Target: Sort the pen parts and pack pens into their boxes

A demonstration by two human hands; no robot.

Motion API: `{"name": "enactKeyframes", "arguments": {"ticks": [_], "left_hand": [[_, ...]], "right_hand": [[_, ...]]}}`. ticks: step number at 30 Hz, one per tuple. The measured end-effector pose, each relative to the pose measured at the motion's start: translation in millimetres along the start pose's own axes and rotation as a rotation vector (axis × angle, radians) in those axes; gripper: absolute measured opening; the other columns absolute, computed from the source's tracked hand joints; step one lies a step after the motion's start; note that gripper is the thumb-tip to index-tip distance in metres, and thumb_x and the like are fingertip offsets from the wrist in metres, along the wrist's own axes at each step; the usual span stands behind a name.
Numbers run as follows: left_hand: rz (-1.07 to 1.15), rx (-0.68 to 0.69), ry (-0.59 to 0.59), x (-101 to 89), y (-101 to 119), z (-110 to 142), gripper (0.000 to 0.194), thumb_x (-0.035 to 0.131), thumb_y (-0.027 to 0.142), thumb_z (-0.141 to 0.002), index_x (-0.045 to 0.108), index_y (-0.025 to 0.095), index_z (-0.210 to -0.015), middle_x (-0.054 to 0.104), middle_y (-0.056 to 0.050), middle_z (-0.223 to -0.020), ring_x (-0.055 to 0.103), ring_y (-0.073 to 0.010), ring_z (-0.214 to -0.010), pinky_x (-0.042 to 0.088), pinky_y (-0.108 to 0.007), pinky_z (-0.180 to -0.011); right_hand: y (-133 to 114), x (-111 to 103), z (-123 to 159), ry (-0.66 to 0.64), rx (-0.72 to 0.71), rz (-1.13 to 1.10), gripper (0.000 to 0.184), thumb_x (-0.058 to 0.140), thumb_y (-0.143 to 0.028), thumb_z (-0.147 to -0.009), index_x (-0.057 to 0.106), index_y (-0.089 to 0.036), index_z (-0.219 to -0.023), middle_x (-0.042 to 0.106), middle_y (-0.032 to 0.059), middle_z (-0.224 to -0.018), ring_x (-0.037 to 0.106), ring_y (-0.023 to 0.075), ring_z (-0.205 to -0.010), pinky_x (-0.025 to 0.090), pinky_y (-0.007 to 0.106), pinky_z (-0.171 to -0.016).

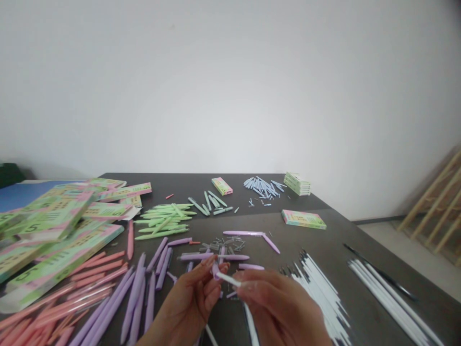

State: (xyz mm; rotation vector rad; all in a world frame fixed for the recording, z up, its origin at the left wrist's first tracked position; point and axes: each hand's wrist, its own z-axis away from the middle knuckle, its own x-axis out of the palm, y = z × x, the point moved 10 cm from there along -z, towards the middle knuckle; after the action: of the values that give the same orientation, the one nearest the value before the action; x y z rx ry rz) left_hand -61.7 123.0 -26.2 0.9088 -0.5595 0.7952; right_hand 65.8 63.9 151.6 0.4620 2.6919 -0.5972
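My left hand [187, 302] is closed in a pinch on a small purple pen part [215, 270] at the bottom middle. My right hand [281, 302] pinches a thin white refill [228, 279] whose tip meets that purple part. Both hands hover over the dark table [324, 240]. Below them lie several purple pen barrels [137, 293] to the left and small grey springs [223, 244] just beyond the fingers.
Pink barrels [90, 274] and stacked green-pink boxes [50, 230] fill the left. Green barrels [162, 218], blue parts [262, 186] and more boxes [303, 218] lie farther back. White refills [324, 293] spread at the right. A wooden frame [439, 202] stands off the table's right side.
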Motion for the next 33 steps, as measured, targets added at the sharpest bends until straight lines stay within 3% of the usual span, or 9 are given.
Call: {"name": "enactKeyframes", "arguments": {"ticks": [4,6,13,17,23,28,33], "left_hand": [[0.023,-0.007,-0.087,3.6,-3,-3,0.013,0.051,0.005,-0.08,0.055,0.008,-0.091,0.068,-0.012,-0.068,0.067,-0.0167,-0.055,0.054,-0.022,-0.046],[0.035,-0.003,-0.111,5.9,-2,-3,0.011,0.05,0.005,-0.08,0.055,0.007,-0.09,0.068,-0.012,-0.068,0.067,-0.0167,-0.056,0.054,-0.022,-0.047],[0.032,0.084,-0.041,2.8,7,-1,0.012,0.047,0.003,-0.081,0.054,0.007,-0.089,0.067,-0.012,-0.068,0.067,-0.0164,-0.059,0.055,-0.021,-0.049],[0.047,0.101,-0.067,6.6,10,-1,0.012,0.045,0.004,-0.083,0.055,0.008,-0.088,0.067,-0.011,-0.069,0.065,-0.0137,-0.054,0.053,-0.02,-0.045],[0.048,0.188,-0.044,4.2,28,0,0.014,0.044,0.002,-0.082,0.058,0.004,-0.085,0.067,-0.011,-0.069,0.065,-0.013,-0.055,0.053,-0.019,-0.045],[0.09,0.16,-0.117,14.0,28,5,0.017,0.043,0.004,-0.084,0.059,0.006,-0.084,0.067,-0.011,-0.07,0.065,-0.0129,-0.058,0.053,-0.018,-0.047],[0.063,0.1,-0.103,15.8,16,7,0.017,0.041,0.007,-0.085,0.058,0.007,-0.08,0.067,-0.011,-0.069,0.066,-0.0142,-0.056,0.054,-0.021,-0.046]], "right_hand": [[-17,7,-2,0.002,-0.213,0.067,0.015,0.053,-0.016,-0.083,0.06,-0.02,-0.095,0.072,0.0034,-0.084,0.067,0.0121,-0.078,0.053,0.019,-0.072],[-18,13,-2,-0.016,-0.247,0.063,0.015,0.05,-0.017,-0.085,0.058,-0.018,-0.098,0.071,0.0047,-0.084,0.066,0.0131,-0.081,0.052,0.022,-0.074],[-3,32,4,-0.106,-0.162,-0.017,0.029,0.048,-0.007,-0.082,0.052,-0.017,-0.109,0.069,0.0075,-0.093,0.065,0.0137,-0.085,0.052,0.024,-0.074],[-6,34,6,-0.084,-0.202,-0.048,0.029,0.049,-0.006,-0.081,0.054,-0.017,-0.106,0.07,0.0069,-0.09,0.064,0.0143,-0.082,0.052,0.025,-0.073],[4,38,5,-0.043,-0.124,-0.094,0.025,0.055,-0.004,-0.078,0.059,-0.018,-0.098,0.069,0.0053,-0.088,0.064,0.0119,-0.079,0.05,0.021,-0.069],[9,47,7,-0.061,-0.092,-0.105,0.02,0.057,-0.004,-0.076,0.063,-0.017,-0.09,0.067,0.0055,-0.08,0.061,0.0131,-0.072,0.049,0.023,-0.062],[22,46,6,-0.023,0.028,-0.156,0.016,0.061,-0.005,-0.074,0.065,-0.018,-0.082,0.063,0.0037,-0.071,0.056,0.0136,-0.067,0.046,0.025,-0.059]]}}
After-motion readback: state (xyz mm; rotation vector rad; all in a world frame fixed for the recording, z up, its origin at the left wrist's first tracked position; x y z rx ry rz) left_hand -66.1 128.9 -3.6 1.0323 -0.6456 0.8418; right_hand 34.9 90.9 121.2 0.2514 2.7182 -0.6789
